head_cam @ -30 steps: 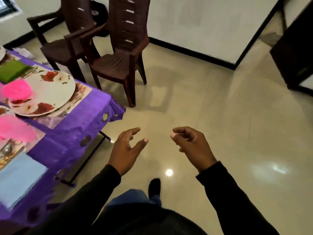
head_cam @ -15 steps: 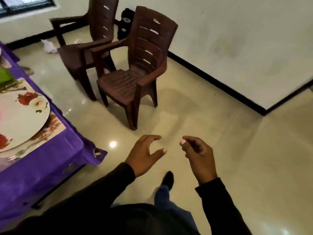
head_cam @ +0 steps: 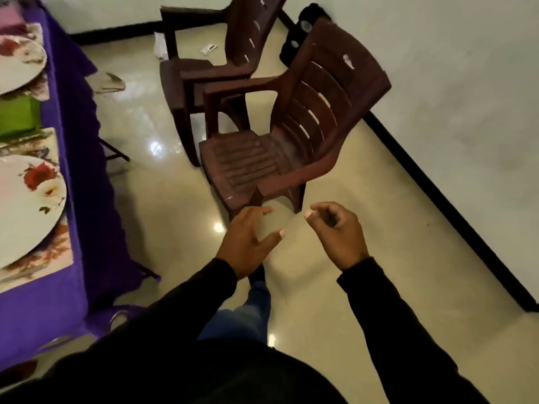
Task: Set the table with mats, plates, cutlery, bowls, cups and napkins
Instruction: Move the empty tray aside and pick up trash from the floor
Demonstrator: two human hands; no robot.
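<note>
Holding nothing, both hands' loosely curled fingers [head_cam: 264, 212] hover well right of the floral plate [head_cam: 26, 205].

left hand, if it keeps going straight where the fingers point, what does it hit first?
Probably the nearer brown chair: the left hand is empty, fingers pointing at the seat's front edge and front leg. Nothing lies between them, though one view leaves the depth unclear.

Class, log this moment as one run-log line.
left hand: empty | right hand: empty | near: brown chair | table: left
</note>
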